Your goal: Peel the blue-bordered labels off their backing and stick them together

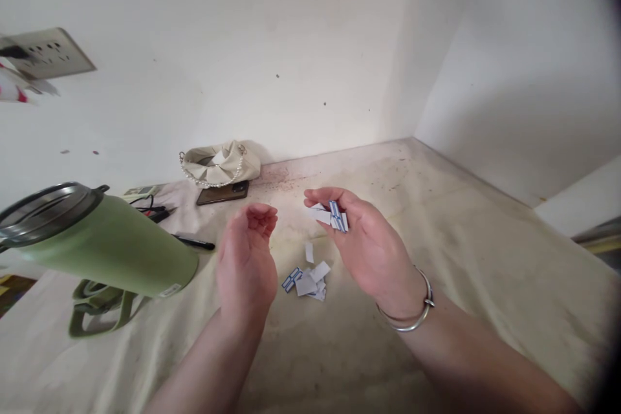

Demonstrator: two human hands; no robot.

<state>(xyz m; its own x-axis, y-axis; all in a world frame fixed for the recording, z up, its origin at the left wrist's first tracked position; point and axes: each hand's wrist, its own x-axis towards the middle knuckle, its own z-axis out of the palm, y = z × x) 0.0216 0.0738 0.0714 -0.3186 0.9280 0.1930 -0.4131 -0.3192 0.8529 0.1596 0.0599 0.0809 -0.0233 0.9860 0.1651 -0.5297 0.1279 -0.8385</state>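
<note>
In my right hand [371, 242], small white paper slips [320, 215] rest against the curled fingers, among them a blue-bordered label [336, 215]. My left hand [248, 259] is cupped with its palm turned inward; its fingers bend loosely and nothing shows in them. Between and below the hands, a loose pile of paper slips [306, 284] lies on the cloth, with another blue-bordered label [292, 279] at its left side. A single white slip [309, 252] appears just above the pile; whether it touches the cloth I cannot tell.
A big green tumbler [116, 242] with a strap [97, 310] stands at the left. Behind my left hand are a black pen [194, 242], a phone [220, 194] and a cream bag [223, 165] with a beaded chain. The cloth-covered surface [475, 259] meets walls at the back and right.
</note>
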